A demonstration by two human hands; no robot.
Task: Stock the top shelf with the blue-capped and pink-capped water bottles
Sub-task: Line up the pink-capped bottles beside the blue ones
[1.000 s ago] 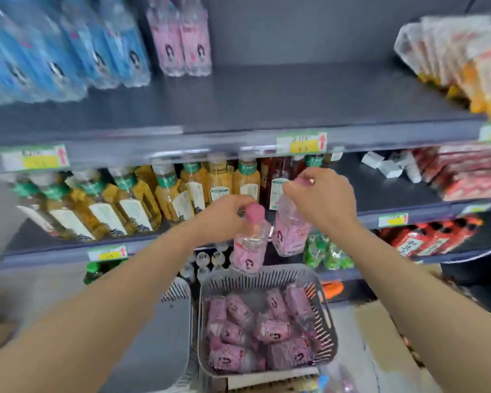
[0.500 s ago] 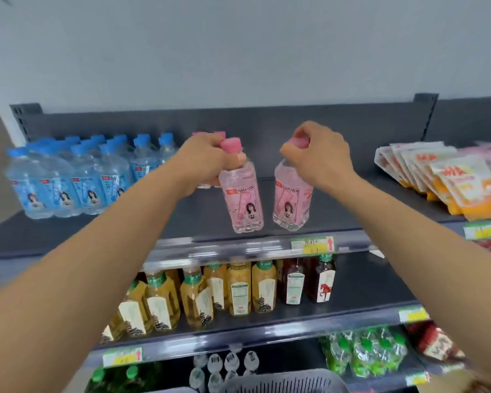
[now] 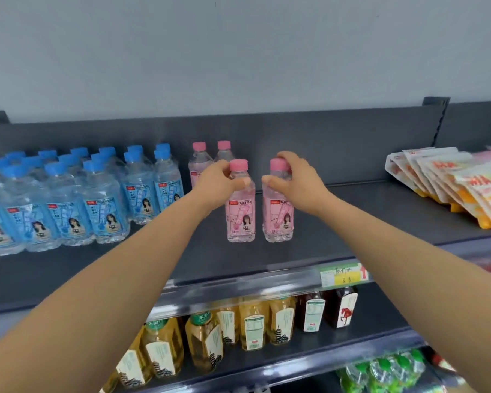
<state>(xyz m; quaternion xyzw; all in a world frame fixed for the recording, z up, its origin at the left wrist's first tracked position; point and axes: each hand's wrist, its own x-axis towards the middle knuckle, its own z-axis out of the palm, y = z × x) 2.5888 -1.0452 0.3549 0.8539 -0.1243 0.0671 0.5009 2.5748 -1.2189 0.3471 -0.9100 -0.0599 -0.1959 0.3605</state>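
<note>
Now at the front of the top shelf [image 3: 352,222], a person's left hand [image 3: 219,184] grasps the left pink bottle [image 3: 241,219] by its neck and the right hand [image 3: 295,182] grips the right pink bottle [image 3: 278,219] at its cap, apparently to set both down upright, side by side. Behind them stand two more pink-capped bottles [image 3: 200,163]. Blue-capped bottles [image 3: 68,208] crowd the left and snack pouches [image 3: 451,182] lie well to the right.
</note>
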